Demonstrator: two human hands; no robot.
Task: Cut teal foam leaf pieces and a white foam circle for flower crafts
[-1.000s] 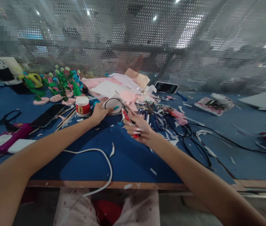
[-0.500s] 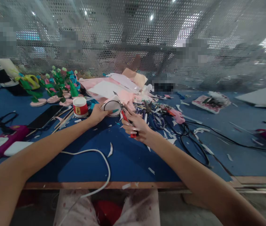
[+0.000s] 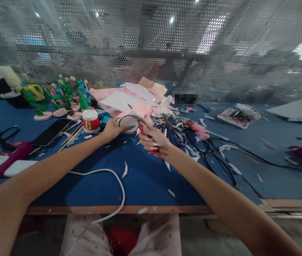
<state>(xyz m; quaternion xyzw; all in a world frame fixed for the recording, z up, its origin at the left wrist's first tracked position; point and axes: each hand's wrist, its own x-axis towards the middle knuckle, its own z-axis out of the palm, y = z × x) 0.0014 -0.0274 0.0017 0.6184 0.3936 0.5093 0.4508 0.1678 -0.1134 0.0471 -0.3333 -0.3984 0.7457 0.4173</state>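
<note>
My left hand (image 3: 111, 129) pinches a white paper disc (image 3: 127, 122) with a dark line around its edge, held just above the blue table (image 3: 145, 177). My right hand (image 3: 154, 141) is closed on red-handled scissors (image 3: 141, 129), whose blades reach up to the disc's right edge. A pile of pink and white paper sheets (image 3: 124, 97) lies right behind both hands.
A red-and-white glue pot (image 3: 91, 121), a dark phone (image 3: 51, 131) and wooden sticks lie left of the hands. Green and pink paper flowers (image 3: 65, 96) stand further back. Black cables (image 3: 220, 156), another pair of scissors (image 3: 176, 133), paper scraps and a white cable (image 3: 113, 177) lie around.
Both hands stayed nearly in place; the scissors shifted slightly along the disc's edge. The view moved a little.
</note>
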